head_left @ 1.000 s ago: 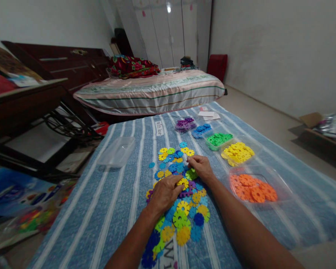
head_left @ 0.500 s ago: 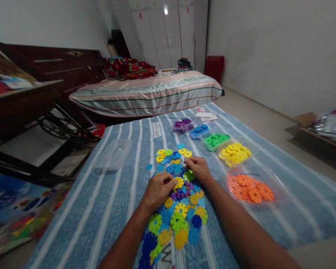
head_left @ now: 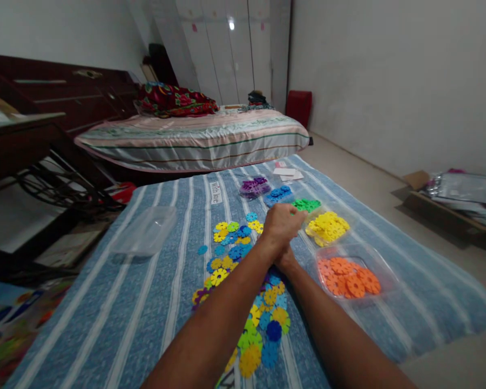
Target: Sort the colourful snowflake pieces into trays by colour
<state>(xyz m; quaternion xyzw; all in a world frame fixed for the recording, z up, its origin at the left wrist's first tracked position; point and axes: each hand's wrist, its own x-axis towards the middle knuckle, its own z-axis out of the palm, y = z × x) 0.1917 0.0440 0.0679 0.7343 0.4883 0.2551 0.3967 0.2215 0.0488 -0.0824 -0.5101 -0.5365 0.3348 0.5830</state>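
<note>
My left hand (head_left: 284,222) is stretched across my right one, its fingers closed together beside the tub of green snowflake discs (head_left: 306,206) and the tub of yellow discs (head_left: 328,227). Whatever those fingers hold, if anything, cannot be made out. Under the left wrist sits my right hand (head_left: 284,260), low over the mixed pile; its fingers are hidden. The pile of blue, yellow, lime and purple snowflake discs (head_left: 281,316) runs along the cloth, partly covered by my left forearm.
Orange discs (head_left: 348,278) lie in a clear tub at the right. Farther back are tubs of blue discs (head_left: 278,194) and purple discs (head_left: 254,186), with white cards (head_left: 287,173) behind. An upturned-looking clear plastic container (head_left: 146,232) rests on the left of the striped cloth (head_left: 154,302).
My left hand has moved from the pile up and to the right, crossing over my right hand toward the green and yellow tubs. The camera view has shifted slightly right.
</note>
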